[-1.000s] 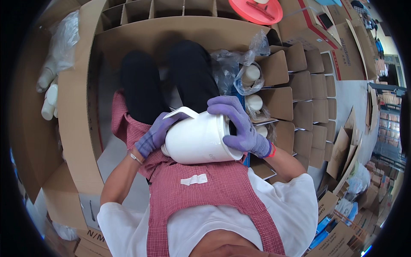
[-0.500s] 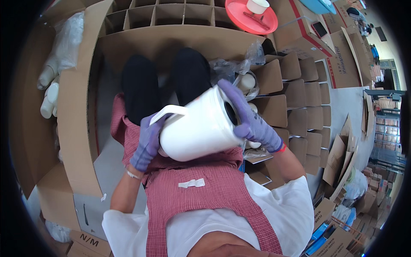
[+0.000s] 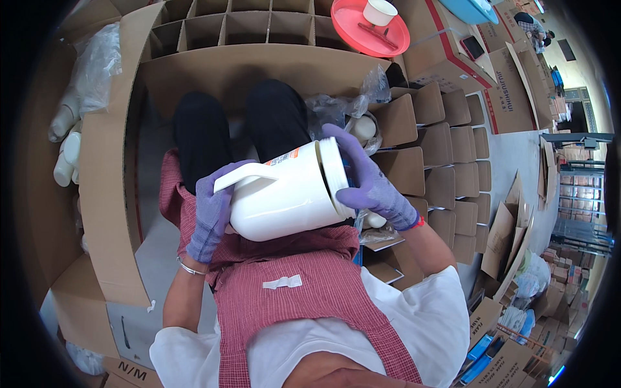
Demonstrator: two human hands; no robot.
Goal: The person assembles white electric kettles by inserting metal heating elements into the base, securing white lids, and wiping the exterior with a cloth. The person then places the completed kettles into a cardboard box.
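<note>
A white jug [image 3: 278, 204] with a loop handle and an orange label lies tilted over my lap, its mouth end to the right. My left hand [image 3: 217, 200], in a purple knit glove, is closed round its base end beside the handle. At the other end my right hand [image 3: 375, 184], gloved alike, grips a white collar [image 3: 332, 174]. A dark gap shows between collar and jug body, widest at the upper side. The collar's outer face is mostly turned away from view.
A large open carton [image 3: 116, 194] at left holds white bottle-shaped parts [image 3: 68, 155] and plastic bags. Cardboard dividers [image 3: 446, 155] stand at right, and a divided carton [image 3: 246, 27] is ahead. A red tray [image 3: 349, 19] with a white cup and a phone [image 3: 472, 47] rest beyond.
The collar has come partly away from the jug body, tilted, and the dark opening at its end is no longer seen. The jug has turned, bringing its orange label into view.
</note>
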